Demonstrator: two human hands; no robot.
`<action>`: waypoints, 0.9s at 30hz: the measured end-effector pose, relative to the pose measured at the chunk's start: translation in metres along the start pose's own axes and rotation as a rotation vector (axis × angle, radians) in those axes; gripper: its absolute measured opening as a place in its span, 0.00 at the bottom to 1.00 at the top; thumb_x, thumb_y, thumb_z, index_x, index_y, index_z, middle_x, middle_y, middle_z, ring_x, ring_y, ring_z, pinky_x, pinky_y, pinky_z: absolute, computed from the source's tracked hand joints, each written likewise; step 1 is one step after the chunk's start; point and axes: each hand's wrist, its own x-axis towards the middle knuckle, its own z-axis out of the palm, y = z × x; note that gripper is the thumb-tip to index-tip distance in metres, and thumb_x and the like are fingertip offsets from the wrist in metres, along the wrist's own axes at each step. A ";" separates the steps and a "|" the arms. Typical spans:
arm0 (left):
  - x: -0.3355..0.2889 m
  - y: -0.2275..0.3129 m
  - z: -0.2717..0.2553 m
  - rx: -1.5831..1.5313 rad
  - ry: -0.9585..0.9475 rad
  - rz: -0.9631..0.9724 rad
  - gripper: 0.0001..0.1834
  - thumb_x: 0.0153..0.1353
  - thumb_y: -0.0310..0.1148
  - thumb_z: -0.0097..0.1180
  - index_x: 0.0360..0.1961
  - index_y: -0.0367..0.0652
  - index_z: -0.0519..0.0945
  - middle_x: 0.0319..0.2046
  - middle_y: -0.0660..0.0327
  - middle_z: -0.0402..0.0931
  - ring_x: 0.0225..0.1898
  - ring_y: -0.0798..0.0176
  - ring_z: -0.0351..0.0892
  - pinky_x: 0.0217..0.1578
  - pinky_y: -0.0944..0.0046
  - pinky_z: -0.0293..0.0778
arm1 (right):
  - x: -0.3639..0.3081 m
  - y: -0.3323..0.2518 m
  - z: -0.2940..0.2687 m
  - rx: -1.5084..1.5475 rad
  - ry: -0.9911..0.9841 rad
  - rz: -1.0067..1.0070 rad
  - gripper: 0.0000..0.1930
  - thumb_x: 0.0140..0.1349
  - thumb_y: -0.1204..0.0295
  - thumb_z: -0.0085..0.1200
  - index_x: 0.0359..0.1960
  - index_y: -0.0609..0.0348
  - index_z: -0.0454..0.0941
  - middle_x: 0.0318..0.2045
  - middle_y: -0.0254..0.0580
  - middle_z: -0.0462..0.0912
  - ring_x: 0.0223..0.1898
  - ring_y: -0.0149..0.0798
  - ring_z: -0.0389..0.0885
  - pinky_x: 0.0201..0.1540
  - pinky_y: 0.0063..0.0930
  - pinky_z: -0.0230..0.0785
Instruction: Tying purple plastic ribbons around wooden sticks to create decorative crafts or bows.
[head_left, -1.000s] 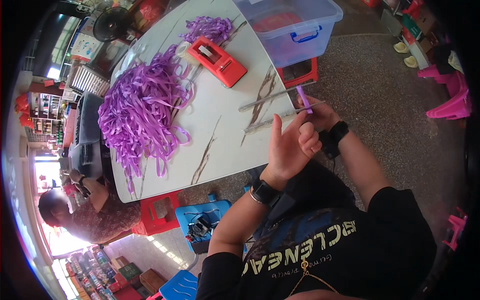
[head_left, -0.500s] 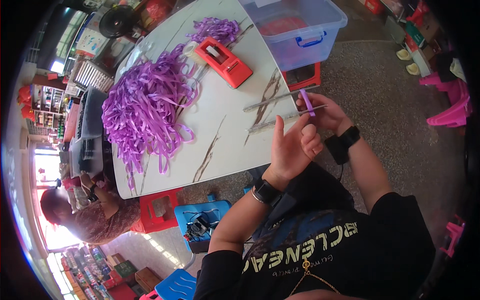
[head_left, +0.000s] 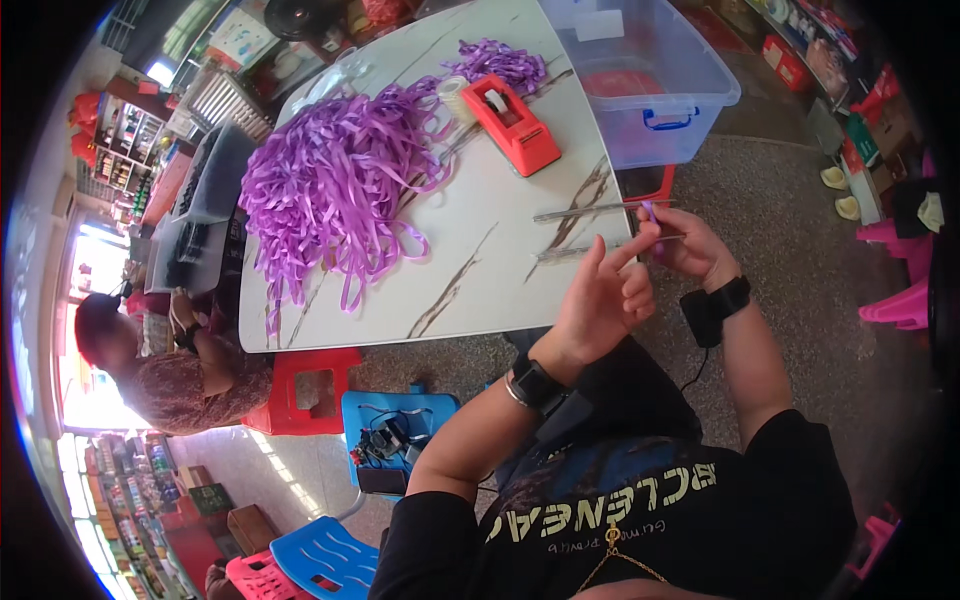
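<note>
At the table's right edge my right hand (head_left: pixel 695 248) pinches a short purple ribbon (head_left: pixel 649 212) at two thin metal rods. The upper rod (head_left: pixel 585 213) and the lower rod (head_left: pixel 565 253) reach out over the tabletop, roughly side by side. My left hand (head_left: pixel 605 305) is beside them, its thumb raised and its index finger stretched to the ribbon by the right fingertips. The other left fingers are curled, with no object visible in them. Fingers partly hide how the ribbon runs around the rods.
A large heap of purple ribbons (head_left: pixel 335 185) and a smaller pile (head_left: pixel 500 66) lie on the marble-patterned table (head_left: pixel 450 285). Near them stands a red tape dispenser (head_left: pixel 522 140). A clear plastic bin (head_left: pixel 650 130) adjoins the table's right side. Another person (head_left: pixel 190 375) sits at the left.
My left index finger has moved up to the ribbon at the right fingertips. The ribbon, earlier a flat band across both rods, now looks narrower and more covered. The whole view has shifted.
</note>
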 end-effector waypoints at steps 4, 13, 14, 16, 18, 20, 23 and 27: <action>-0.022 0.032 0.004 0.062 -0.006 0.096 0.34 0.63 0.56 0.33 0.59 0.39 0.60 0.19 0.69 0.52 0.21 0.72 0.53 0.30 0.70 0.56 | -0.011 -0.013 -0.033 0.088 -0.097 -0.050 0.10 0.64 0.65 0.43 0.39 0.57 0.71 0.25 0.29 0.73 0.30 0.27 0.73 0.36 0.22 0.66; -0.081 0.108 -0.012 0.059 0.065 0.469 0.32 0.63 0.54 0.36 0.55 0.37 0.66 0.18 0.70 0.53 0.21 0.73 0.54 0.31 0.71 0.55 | -0.053 -0.100 0.008 -0.699 0.498 -0.363 0.13 0.61 0.62 0.49 0.41 0.57 0.76 0.23 0.22 0.70 0.23 0.17 0.65 0.25 0.11 0.57; -0.088 0.114 -0.018 0.035 0.043 0.506 0.31 0.62 0.54 0.38 0.55 0.37 0.66 0.19 0.70 0.54 0.22 0.74 0.55 0.31 0.71 0.54 | -0.043 -0.110 0.024 -0.852 0.475 -0.372 0.13 0.61 0.61 0.49 0.39 0.56 0.77 0.23 0.21 0.69 0.22 0.16 0.63 0.23 0.11 0.54; -0.097 0.122 -0.028 -0.001 0.015 0.553 0.31 0.62 0.53 0.38 0.55 0.37 0.66 0.19 0.70 0.54 0.22 0.73 0.55 0.31 0.71 0.54 | -0.014 -0.127 0.061 -1.057 0.417 -0.377 0.13 0.61 0.61 0.49 0.37 0.57 0.77 0.21 0.20 0.67 0.21 0.15 0.60 0.21 0.12 0.48; -0.102 0.126 -0.038 -0.064 -0.011 0.595 0.31 0.62 0.53 0.39 0.54 0.38 0.67 0.20 0.70 0.55 0.23 0.73 0.56 0.32 0.71 0.55 | 0.022 -0.142 0.092 -1.190 0.307 -0.359 0.13 0.61 0.61 0.48 0.37 0.56 0.77 0.20 0.20 0.67 0.21 0.15 0.60 0.21 0.12 0.47; -0.103 0.121 -0.048 -0.088 0.066 0.605 0.30 0.62 0.53 0.39 0.54 0.38 0.67 0.20 0.69 0.55 0.23 0.73 0.56 0.32 0.71 0.55 | 0.065 -0.158 0.110 -1.294 0.185 -0.347 0.13 0.61 0.60 0.48 0.39 0.54 0.77 0.21 0.19 0.68 0.22 0.15 0.60 0.22 0.11 0.48; -0.105 0.121 -0.063 -0.142 0.042 0.595 0.30 0.62 0.53 0.39 0.54 0.39 0.67 0.20 0.69 0.56 0.24 0.72 0.56 0.33 0.70 0.57 | 0.130 -0.171 0.121 -1.343 0.201 -0.348 0.14 0.60 0.59 0.49 0.40 0.54 0.77 0.24 0.21 0.70 0.23 0.16 0.62 0.23 0.10 0.50; -0.100 0.115 -0.062 -0.084 0.017 0.641 0.29 0.63 0.53 0.38 0.55 0.41 0.67 0.20 0.69 0.55 0.24 0.72 0.56 0.36 0.69 0.58 | 0.187 -0.161 0.131 -1.196 0.311 -0.375 0.18 0.58 0.58 0.50 0.45 0.55 0.75 0.35 0.29 0.77 0.32 0.20 0.70 0.31 0.12 0.58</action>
